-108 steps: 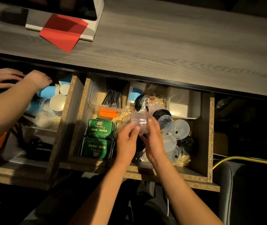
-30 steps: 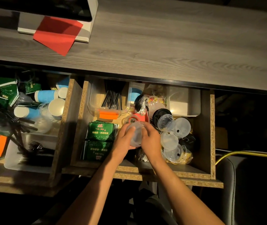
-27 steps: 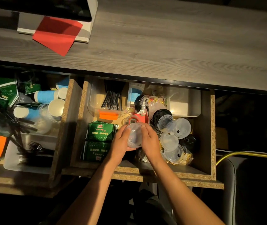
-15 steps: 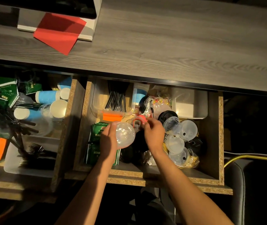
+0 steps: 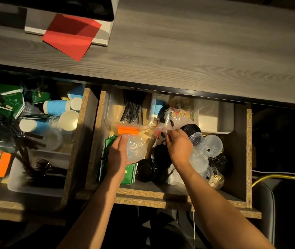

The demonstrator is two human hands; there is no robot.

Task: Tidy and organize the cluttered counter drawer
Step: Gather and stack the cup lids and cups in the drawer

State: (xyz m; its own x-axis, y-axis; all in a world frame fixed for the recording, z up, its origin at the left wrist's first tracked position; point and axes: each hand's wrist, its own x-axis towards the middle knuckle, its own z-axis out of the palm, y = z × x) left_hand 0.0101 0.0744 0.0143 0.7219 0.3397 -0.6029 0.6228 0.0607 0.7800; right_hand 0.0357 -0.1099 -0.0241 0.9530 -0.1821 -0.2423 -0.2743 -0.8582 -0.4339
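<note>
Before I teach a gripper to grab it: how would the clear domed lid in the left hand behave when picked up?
The clear domed lid looks thin and see-through, so probably light and easily crushed. Its glossy, rounded dome may slip from a pinch; the left hand cups it instead. Set down on its dome, it could rock or roll.

Cafe/drinks counter: drawers w/ paper cups (image 5: 57, 106), lids (image 5: 212, 145), straws (image 5: 132, 111).

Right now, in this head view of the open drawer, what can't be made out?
- What the right hand pinches: crinkled clear plastic, fingers cover the grip.
- Print on the green packets: too small; left hand and clear dome lid overlap them.
- Black lids: count lost in shadow.
- Left drawer: contents cut by the frame's left edge.
</note>
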